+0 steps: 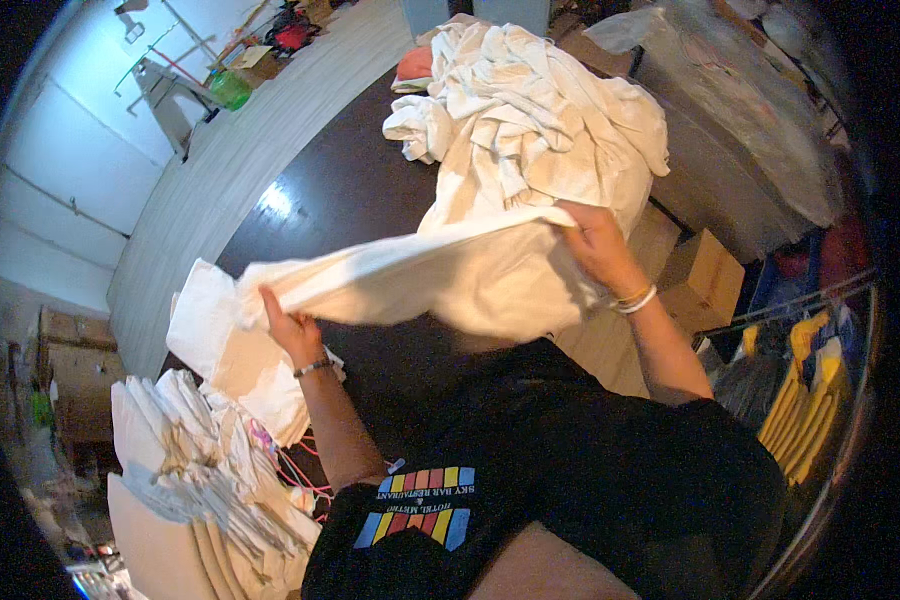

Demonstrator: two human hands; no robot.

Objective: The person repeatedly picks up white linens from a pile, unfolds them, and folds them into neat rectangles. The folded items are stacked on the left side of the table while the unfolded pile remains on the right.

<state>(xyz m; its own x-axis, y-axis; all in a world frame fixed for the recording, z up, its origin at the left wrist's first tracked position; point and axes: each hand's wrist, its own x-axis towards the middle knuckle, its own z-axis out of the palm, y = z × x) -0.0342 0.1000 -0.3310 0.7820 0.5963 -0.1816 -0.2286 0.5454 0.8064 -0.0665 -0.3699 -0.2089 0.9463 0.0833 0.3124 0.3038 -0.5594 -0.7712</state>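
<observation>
A cream-white cloth is stretched between my two hands above the dark tabletop. My left hand grips its left end, thumb on top. At the other end my right hand pinches the upper edge, and the cloth sags below it. Beneath and behind my left hand lies a flat stack of white cloths. Just beyond my right hand rises a large loose heap of crumpled white cloths, with a coral-coloured piece at its left side.
The dark, glossy table has a curved edge. Folded white fabric stacks stand at lower left, near pink cords. A cardboard box sits right, beside a rail of yellow garments. A plastic-covered bulk stands upper right.
</observation>
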